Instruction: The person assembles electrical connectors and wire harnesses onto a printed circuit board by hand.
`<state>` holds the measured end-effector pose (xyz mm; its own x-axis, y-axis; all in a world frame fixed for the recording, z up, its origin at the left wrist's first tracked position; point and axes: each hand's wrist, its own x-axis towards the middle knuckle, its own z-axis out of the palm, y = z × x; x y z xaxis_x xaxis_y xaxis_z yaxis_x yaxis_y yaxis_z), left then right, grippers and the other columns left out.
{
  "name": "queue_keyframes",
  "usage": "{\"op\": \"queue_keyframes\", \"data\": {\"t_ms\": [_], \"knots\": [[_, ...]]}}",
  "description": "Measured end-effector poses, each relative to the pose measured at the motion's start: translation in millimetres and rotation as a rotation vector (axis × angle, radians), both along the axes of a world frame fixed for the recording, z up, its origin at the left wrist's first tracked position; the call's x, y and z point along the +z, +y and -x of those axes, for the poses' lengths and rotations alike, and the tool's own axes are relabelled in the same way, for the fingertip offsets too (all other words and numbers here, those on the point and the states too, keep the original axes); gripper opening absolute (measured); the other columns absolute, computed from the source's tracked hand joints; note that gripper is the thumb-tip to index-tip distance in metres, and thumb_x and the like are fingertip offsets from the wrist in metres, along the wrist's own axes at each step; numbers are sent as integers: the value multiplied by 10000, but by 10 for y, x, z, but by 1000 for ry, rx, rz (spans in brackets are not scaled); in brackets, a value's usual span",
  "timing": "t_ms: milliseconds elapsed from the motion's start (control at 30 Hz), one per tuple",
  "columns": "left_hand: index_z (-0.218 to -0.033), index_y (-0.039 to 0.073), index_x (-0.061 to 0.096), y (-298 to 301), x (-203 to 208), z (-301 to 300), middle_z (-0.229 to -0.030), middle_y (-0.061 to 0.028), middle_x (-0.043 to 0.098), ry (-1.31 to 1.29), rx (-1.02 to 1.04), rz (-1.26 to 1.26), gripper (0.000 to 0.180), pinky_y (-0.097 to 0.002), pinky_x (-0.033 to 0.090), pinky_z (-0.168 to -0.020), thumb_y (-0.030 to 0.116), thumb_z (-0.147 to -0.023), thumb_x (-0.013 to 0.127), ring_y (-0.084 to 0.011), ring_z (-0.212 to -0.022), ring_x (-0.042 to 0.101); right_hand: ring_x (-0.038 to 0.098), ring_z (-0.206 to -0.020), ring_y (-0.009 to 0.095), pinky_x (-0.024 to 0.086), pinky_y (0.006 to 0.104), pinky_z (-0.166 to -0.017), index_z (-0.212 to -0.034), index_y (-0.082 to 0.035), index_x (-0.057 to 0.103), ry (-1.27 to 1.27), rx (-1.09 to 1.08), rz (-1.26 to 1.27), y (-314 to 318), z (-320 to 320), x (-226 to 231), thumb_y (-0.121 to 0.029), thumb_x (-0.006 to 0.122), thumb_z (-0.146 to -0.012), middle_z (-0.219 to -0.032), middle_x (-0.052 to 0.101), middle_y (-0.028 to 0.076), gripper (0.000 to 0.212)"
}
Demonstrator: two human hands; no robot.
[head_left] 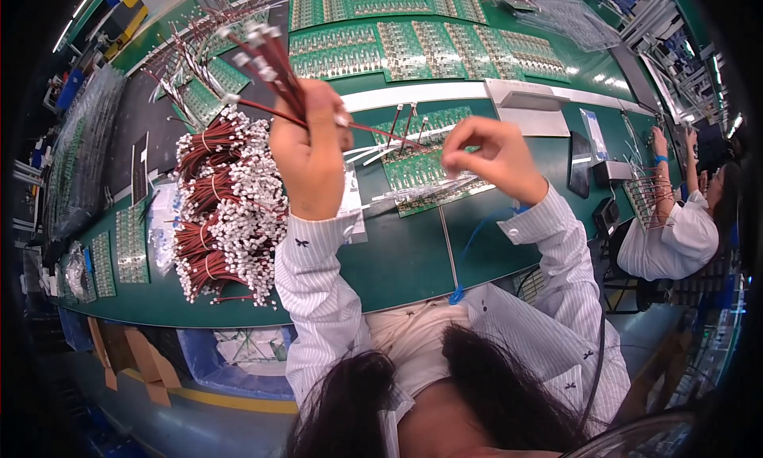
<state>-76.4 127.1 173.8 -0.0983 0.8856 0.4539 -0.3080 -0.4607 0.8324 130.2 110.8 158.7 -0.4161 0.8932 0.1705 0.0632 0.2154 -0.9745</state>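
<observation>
Left hand [310, 144], centre-left of the frame, raised above the table and fisted tight round a bunch of red wire leads [274, 61] – white connector ends fanning toward the upper left. Right hand [489, 156], centre, fingers curled in a pinch, apparently on the end of one red wire [373, 129] stretched across from the left fist; exact grip hard to make out. Directly beneath, a green circuit board panel [421, 172] on the green table [397, 259]. Left of centre, a heap of bundled red leads with white connectors [226, 208]. Upper frame – more rows of circuit boards [429, 49]. Far right, a co-worker [675, 228] seated at the same bench.
</observation>
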Motion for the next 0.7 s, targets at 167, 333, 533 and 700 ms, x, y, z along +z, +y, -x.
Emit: {"op": "queue_keyframes", "data": {"t_ms": [167,333,533,700], "knots": [[-787,40,386,94,18,141,-537,24,315,-155,-7,46,212,-210,224,-368,216,-904,389,-41,-402,256,580,-677,118,493,234,-624,-794,38,532,-31,-82,49,194,-64,-312,-24,578,-764,-719,568,58,83],[-779,40,384,118,-5,121,-531,31,292,-209,-137,92,223,-211,193,-363,222,-907,384,-37,-389,219,577,-687,111,487,234,-637,-823,16,536,-234,-49,-62,232,132,-387,-28,566,-764,-754,576,52,80],[-790,75,373,-308,283,159,-494,51,259,-302,-460,129,222,-212,184,-298,254,-917,340,-23,-334,187,551,-656,292,463,340,-592,-794,-12,535,-467,156,-493,262,425,-427,-71,555,-723,-749,560,123,94],[-949,-32,515,-926,244,-191,-645,-18,516,-447,-1337,-127,184,-185,326,-437,117,-843,498,-44,-511,437,547,-729,258,468,353,-588,-783,-33,520,-804,196,-800,157,938,-537,-66,504,-675,-788,520,101,114]]}}
